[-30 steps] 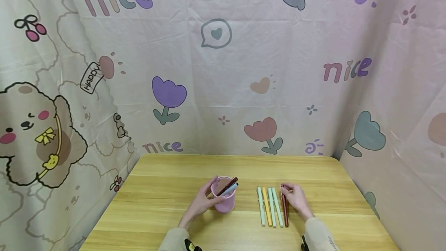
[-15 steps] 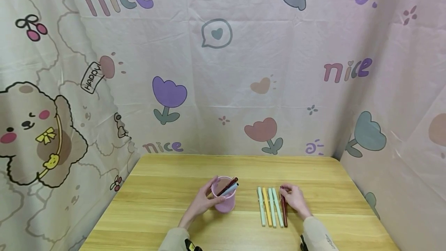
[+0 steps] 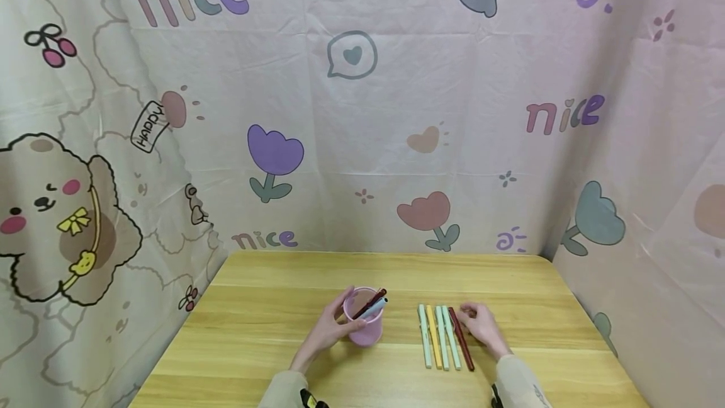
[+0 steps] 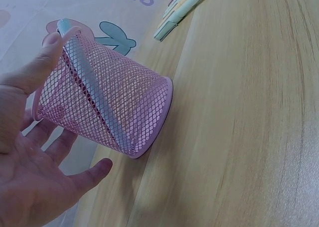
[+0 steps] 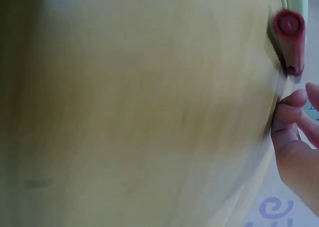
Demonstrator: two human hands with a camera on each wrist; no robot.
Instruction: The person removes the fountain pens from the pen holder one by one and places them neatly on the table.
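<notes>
My left hand [image 3: 328, 329] holds a pink mesh pen cup [image 3: 367, 337] near its rim, thumb on the near side and fingers beyond. Inside lean a dark red pen [image 3: 368, 306] and a light blue pen [image 4: 89, 77]. To the right, a dark red pen [image 3: 461, 340] lies slightly slanted on the table, its far end against a row of pens. My right hand [image 3: 481, 324] rests just right of this pen, fingers loosely bent and holding nothing. In the right wrist view the pen's red end [image 5: 290, 25] shows past the fingertips [image 5: 294, 97].
Left of the dark red pen lie a mint pen [image 3: 425, 339], a yellow pen [image 3: 434, 339] and two more mint pens side by side. The wooden table [image 3: 283, 282] meets a printed curtain [image 3: 351, 143] at the back and sides.
The right fingers have let go of the dark red pen and drawn slightly right. Its far end has shifted left toward the row. My left hand and the cup stay put.
</notes>
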